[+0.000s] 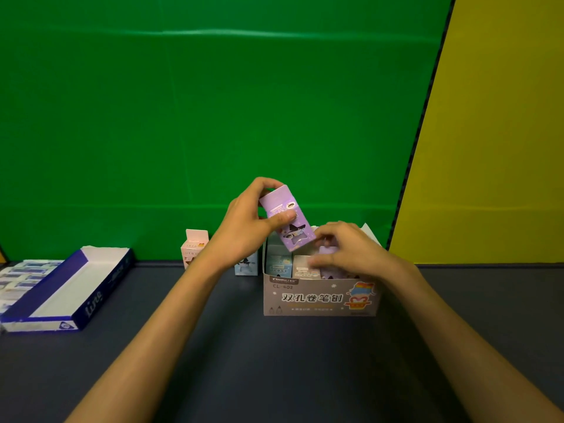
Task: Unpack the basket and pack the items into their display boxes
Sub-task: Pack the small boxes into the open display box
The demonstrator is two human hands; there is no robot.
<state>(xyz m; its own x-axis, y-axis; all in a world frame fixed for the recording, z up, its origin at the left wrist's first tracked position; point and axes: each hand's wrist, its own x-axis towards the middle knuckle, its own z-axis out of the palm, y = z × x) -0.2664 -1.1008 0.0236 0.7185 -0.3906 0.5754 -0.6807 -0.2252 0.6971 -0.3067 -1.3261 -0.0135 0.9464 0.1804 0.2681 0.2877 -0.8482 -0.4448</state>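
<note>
My left hand (250, 221) holds a purple sharpener box (287, 216) tilted above the back left of the grey display box (320, 297). My right hand (351, 248) reaches into the display box, fingers closed on another small purple box (331, 244) among blue and pink boxes (279, 261) standing inside. Behind my left wrist a pink box (193, 247) and a pale blue box (245, 265) stand on the dark table. No basket shows.
At the left lies a long blue-and-white display box (91, 297), its near row white and bare, with several small white-and-blue packs (21, 279) beside it at the edge. A green backdrop and a yellow panel (494, 148) rise behind the dark table (244, 346).
</note>
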